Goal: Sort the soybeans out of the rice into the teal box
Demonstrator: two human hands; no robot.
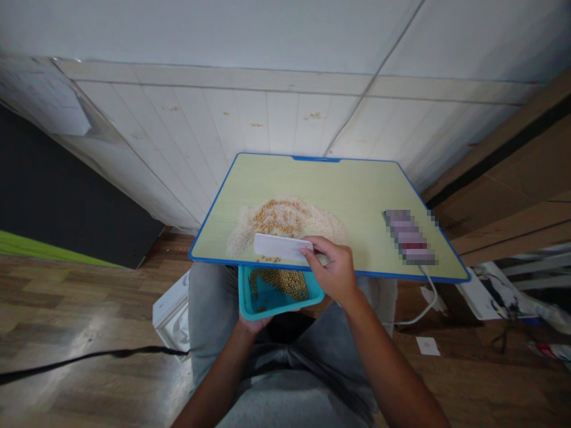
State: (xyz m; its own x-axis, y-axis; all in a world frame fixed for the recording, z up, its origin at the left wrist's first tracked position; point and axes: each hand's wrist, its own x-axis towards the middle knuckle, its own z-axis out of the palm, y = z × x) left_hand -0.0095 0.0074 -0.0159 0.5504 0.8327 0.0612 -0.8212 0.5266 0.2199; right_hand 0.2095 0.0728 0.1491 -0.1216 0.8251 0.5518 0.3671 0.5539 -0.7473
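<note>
1. White flat rectangular card (279, 246) standing on its long edge, slightly tilted, near the desk's front edge; right end pinched between thumb and fingers of the right hand (332, 266).
2. Golden-brown round beans (270, 219) lie just behind the card, mixed into a spread heap of small white grains (323, 221); a few beans also between card and front edge.
3. Teal plastic rectangular tub (269, 302) just below that edge, over the person's lap; whether it touches the desk, can't tell. More golden beans (292, 283) inside, mostly toward its far right.
4. Left hand (254, 324) grasping the tub from underneath, near-left side; most of its fingers hidden below it.
5. Pale yellow-green desk (352, 184) with blue rim carries heap and card.
6. Dark rectangular device with pixelated screen (409, 236) on desk's right side, well apart from heap; white cable (430, 297) runs off it.
7. Person's legs in grey trousers (209, 315) under desk; white wall panelling (281, 119) behind; brown wood-look floor (111, 315) below.
</note>
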